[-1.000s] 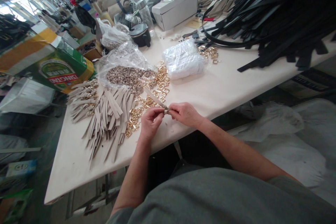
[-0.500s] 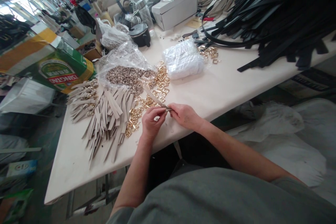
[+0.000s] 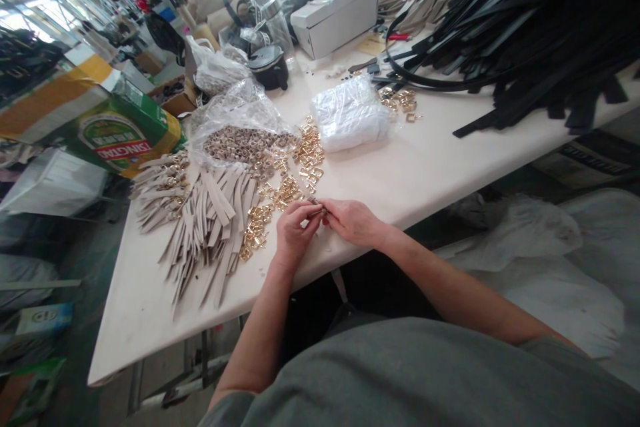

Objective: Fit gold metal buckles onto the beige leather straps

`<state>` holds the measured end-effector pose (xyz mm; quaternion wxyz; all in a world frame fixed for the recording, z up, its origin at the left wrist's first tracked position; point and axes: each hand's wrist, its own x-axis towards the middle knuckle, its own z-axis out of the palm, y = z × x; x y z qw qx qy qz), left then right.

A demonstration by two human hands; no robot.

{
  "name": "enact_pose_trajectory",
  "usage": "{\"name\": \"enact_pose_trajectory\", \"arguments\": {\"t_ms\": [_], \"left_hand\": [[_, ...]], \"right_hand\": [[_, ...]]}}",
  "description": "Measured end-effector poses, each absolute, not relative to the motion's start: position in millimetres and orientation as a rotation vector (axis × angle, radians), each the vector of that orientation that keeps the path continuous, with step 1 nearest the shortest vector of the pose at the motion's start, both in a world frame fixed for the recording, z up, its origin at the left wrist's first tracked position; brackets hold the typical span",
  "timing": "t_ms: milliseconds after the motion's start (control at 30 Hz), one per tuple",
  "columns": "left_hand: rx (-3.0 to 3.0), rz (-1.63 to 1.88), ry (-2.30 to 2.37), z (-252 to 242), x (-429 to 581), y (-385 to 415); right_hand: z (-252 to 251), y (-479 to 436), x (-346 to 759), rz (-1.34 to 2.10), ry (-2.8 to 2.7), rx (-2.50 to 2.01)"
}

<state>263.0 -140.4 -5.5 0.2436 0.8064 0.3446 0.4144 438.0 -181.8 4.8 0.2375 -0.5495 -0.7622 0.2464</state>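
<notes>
Both my hands meet near the table's front edge, pinching a beige strap (image 3: 301,180) whose far end points away over the gold buckles. My left hand (image 3: 296,230) has thumb and forefinger closed at the strap's near end. My right hand (image 3: 353,220) grips that same end from the other side; fingers cover most of it, and any small part there is too hidden to name. Just left lie gold buckles (image 3: 257,223) in a loose heap. Farther left is a fanned pile of beige straps (image 3: 205,220). Behind them, small beige loops (image 3: 245,147) spill from a clear plastic bag (image 3: 235,107).
A plastic-wrapped white packet (image 3: 347,113) lies ahead. Black straps (image 3: 540,33) overhang the table at right. A white box (image 3: 335,13) and a dark lidded mug (image 3: 269,67) stand at the back. A green carton (image 3: 120,127) adjoins the left edge.
My left hand has moved slightly right and closed in against my right hand. The strap has turned a little, and less of it shows beyond my fingers.
</notes>
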Motion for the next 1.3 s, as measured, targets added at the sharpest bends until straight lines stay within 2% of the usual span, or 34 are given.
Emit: {"name": "enact_pose_trajectory", "arguments": {"t_ms": [267, 500, 933, 1167, 1300], "left_hand": [[2.026, 1.093, 0.947, -9.8, 263.7, -141.2], [1.424, 1.147, 1.024, -9.2, 261.0, -138.7], [0.981, 0.894, 0.947, -2.1, 265.9, -131.7], [0.994, 0.978, 0.957, -7.8, 267.9, -132.5], [1.059, 1.0, 0.975, -11.2, 270.4, -135.3]], "right_hand": [[2.3, -180.8, 438.6, 0.779, -1.882, -1.434], [-1.1, -180.3, 440.7, 0.888, -1.721, -1.314], [4.5, -178.3, 437.7, 0.705, -1.922, -1.424], [8.8, -177.5, 424.8, 0.478, -1.951, -1.746], [5.3, -178.6, 422.2, 0.475, -1.923, -1.734]]}}
